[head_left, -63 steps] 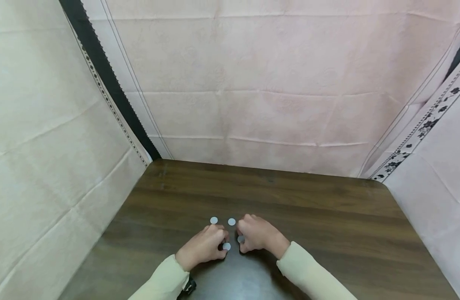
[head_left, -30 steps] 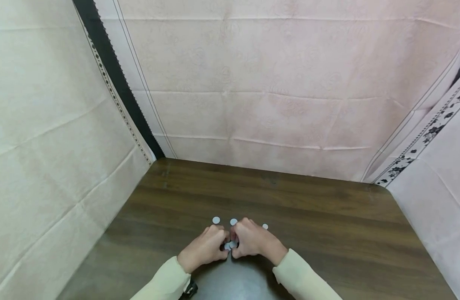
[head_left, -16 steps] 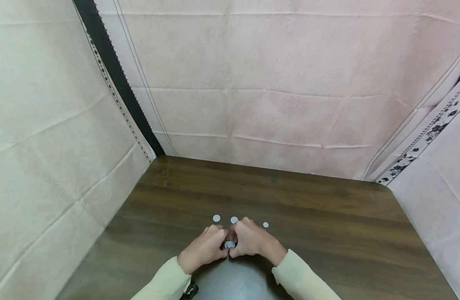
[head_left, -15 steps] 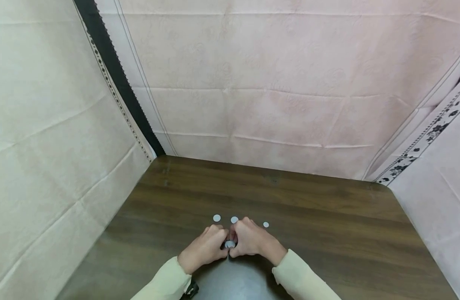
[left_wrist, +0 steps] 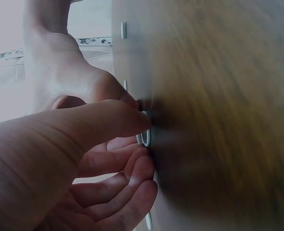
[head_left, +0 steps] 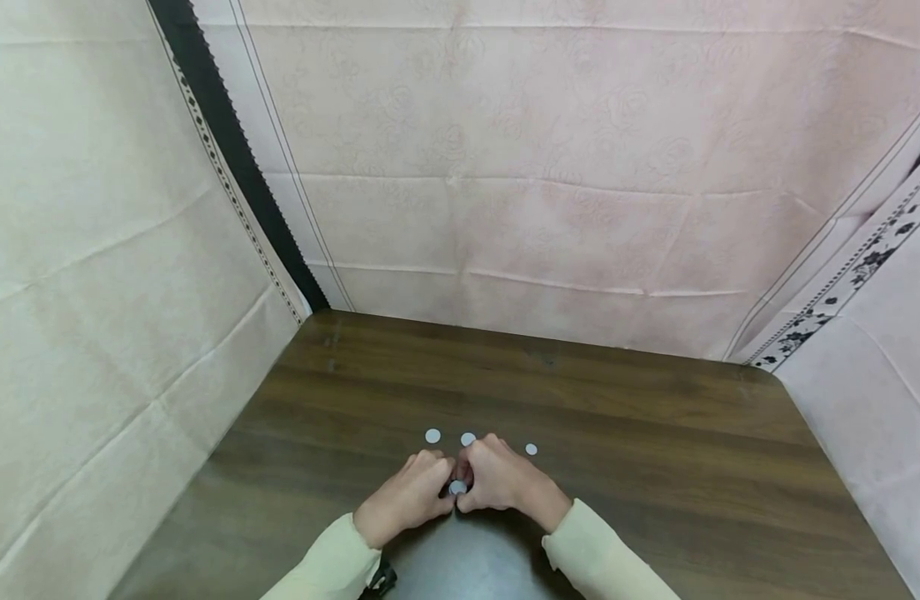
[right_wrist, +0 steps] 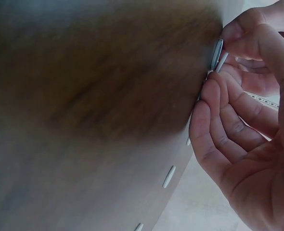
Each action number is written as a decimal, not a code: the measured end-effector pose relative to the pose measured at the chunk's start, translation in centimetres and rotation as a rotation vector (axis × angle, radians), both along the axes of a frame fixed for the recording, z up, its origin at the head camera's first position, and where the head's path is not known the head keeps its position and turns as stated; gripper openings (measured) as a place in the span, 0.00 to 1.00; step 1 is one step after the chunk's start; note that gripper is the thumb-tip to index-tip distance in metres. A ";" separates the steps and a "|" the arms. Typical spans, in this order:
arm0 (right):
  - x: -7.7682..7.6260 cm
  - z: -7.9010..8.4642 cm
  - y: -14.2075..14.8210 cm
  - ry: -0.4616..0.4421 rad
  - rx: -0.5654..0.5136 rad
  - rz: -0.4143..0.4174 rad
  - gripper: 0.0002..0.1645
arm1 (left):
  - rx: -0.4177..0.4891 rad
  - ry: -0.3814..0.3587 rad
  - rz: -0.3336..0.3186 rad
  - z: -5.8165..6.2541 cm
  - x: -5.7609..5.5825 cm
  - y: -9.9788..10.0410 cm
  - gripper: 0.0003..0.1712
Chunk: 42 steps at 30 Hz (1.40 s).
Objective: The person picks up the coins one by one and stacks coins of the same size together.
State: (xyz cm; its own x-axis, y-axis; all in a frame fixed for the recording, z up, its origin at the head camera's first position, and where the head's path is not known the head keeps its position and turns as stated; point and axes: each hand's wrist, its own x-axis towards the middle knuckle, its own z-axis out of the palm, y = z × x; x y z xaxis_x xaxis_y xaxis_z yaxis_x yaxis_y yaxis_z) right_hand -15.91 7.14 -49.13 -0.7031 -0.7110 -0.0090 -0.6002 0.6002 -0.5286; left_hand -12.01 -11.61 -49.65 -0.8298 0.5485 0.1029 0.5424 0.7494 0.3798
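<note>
Two discs (head_left: pixel 457 487) converged between both hands (head_left: pixel 409 493).

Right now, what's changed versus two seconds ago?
Right hand moved left to the left hand, bringing their pinched discs into overlap in the head view. That uncovered the far-right disc. Left hand, far-left disc and middle disc stayed roughly put.
</note>
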 end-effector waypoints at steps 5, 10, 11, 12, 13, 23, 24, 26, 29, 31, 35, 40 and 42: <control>-0.1 0.0 0.0 -0.012 -0.003 -0.007 0.09 | -0.014 0.007 -0.011 0.4 0.1 0.0 0.13; -0.1 -0.1 0.2 -0.031 -0.016 -0.011 0.08 | -0.028 0.014 -0.030 0.5 0.1 0.0 0.13; -0.1 -0.1 0.2 -0.033 -0.018 -0.008 0.08 | -0.030 0.017 -0.031 0.5 0.1 0.0 0.13; -0.2 -0.1 0.3 -0.035 -0.022 -0.005 0.08 | -0.031 0.021 -0.030 0.5 0.1 0.0 0.13; -0.2 -0.1 0.3 -0.035 -0.025 -0.002 0.08 | -0.032 0.022 -0.028 0.5 0.1 0.0 0.13; -0.2 0.1 0.8 -0.073 -0.045 0.026 0.09 | -0.024 -0.028 -0.002 0.4 0.0 -0.1 0.13; -0.1 0.1 0.9 -0.079 -0.047 0.026 0.10 | -0.023 -0.029 -0.003 0.3 0.0 -0.1 0.13; -0.1 0.2 0.9 -0.082 -0.043 0.027 0.10 | -0.026 -0.025 -0.008 0.3 0.0 -0.1 0.13; -0.1 0.2 0.9 -0.085 -0.036 0.029 0.10 | -0.031 -0.016 -0.015 0.3 -0.1 -0.1 0.13; -0.1 0.3 0.9 -0.086 -0.032 0.031 0.09 | -0.032 -0.007 -0.024 0.3 -0.1 -0.1 0.13; -0.1 0.3 0.9 -0.074 -0.021 0.033 0.08 | -0.027 0.008 -0.039 0.4 -0.1 -0.1 0.12; 0.0 0.4 0.8 -0.063 -0.002 0.033 0.08 | -0.018 -0.016 -0.046 0.5 0.0 -0.1 0.11; 0.1 0.5 0.8 -0.065 0.003 0.034 0.07 | -0.015 -0.026 -0.045 0.5 0.1 -0.1 0.10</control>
State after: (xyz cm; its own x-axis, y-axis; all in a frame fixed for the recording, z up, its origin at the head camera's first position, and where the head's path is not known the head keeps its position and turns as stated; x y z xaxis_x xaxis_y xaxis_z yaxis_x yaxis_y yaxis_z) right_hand -15.84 7.97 -48.63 -0.6766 -0.7342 -0.0558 -0.5845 0.5817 -0.5657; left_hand -11.95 -11.66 -49.13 -0.8063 0.5869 0.0736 0.5662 0.7298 0.3831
